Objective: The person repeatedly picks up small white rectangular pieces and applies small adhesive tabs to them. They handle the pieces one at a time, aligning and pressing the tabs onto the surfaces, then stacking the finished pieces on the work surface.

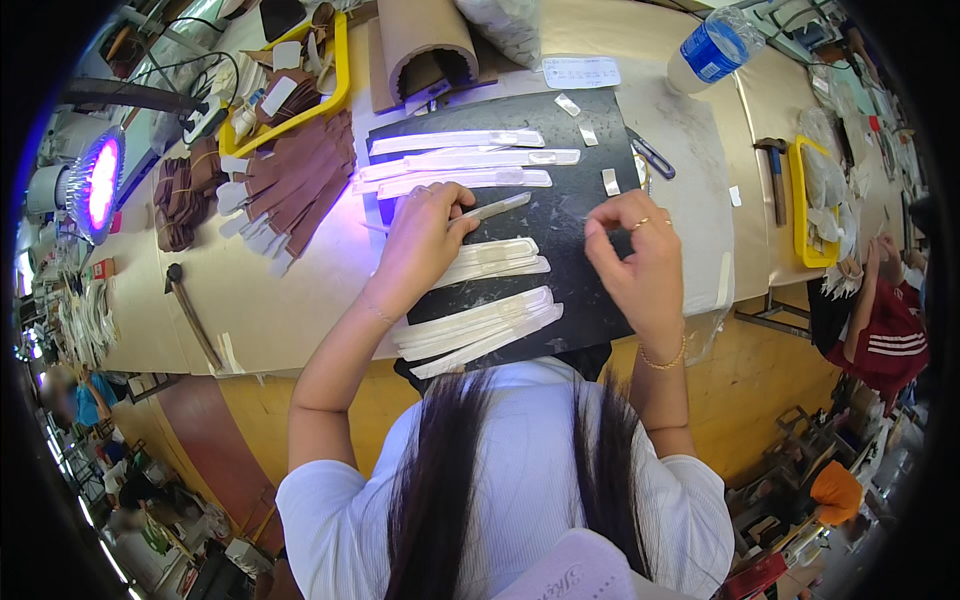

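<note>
Left hand: the left hand (420, 240) is closed around a slim metal blade tool (495, 209), pinching its handle end; the blade points toward the right edge of the black mat (580, 190).
Right hand: the right hand (640, 262) is curled, thumb and forefinger pressed together at its upper tip over the mat; whether anything sits in the pinch cannot be told. A ring and a thin bracelet show on it.
Between the hands: a small stack of white strips (495, 260) lies on the mat, just below the blade and touching the left hand's side.
Near edge of the mat: a larger fan of white strips (480, 325) lies close to the person, overhanging the mat's near edge.
Far edge of the mat: three long white strips (470, 160) lie side by side above the left hand; short white tabs (608, 181) are scattered toward the far right corner.
Desk, left of the mat: a heap of brown strips (300, 180) with white tips, lit violet by a round lamp (98, 182); a yellow tray (335, 70) behind it; a hammer (192, 315) near the desk's near edge.
Desk, right of the mat: a blue-handled tool (655, 158) just beside the mat; a plastic water bottle (712, 48) at the far edge.
Far right: another person in a red top (890, 335) sits at the next desk.
</note>
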The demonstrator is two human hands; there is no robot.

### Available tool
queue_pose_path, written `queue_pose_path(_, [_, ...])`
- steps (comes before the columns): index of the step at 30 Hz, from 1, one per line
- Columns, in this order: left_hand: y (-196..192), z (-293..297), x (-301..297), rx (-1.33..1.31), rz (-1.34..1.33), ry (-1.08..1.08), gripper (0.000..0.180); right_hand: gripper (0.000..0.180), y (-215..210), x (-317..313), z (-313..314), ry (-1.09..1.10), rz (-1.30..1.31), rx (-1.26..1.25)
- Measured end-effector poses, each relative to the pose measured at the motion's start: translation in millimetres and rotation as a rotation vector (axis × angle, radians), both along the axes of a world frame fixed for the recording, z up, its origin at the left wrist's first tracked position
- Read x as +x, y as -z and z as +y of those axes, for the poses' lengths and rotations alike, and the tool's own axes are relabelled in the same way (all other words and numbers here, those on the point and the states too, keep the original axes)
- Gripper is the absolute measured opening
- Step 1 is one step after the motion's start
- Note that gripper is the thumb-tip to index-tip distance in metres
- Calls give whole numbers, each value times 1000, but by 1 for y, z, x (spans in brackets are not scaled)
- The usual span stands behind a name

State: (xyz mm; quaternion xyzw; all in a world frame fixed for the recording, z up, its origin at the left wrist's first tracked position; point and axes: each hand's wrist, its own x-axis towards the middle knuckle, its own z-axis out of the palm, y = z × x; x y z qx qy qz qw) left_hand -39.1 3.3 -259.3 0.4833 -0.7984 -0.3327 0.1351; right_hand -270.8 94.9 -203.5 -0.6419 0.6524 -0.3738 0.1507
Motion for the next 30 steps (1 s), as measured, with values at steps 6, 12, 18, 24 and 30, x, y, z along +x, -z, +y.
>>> queue_pose_path(6, [-41, -1, -9, 228, 235, -34, 18, 12, 9, 24, -13, 26, 207, -165])
queue_pose_path(12, [-67, 1, -16, 297, 390, -21, 17, 17, 4, 42, -28, -35, 190, -299])
queue_pose_path(18, [-74, 4, -18, 233, 371, -20, 20, 12, 3, 35, -29, -131, 165, -240])
queue_pose_path(24, [-74, 8, -21, 37, 312, 34, 18, 10, 3, 34, -28, -141, 162, -203])
queue_pose_path(30, [-76, 7, -19, 110, 308, 54, 19, 6, -1, 30, -30, -151, 165, -186])
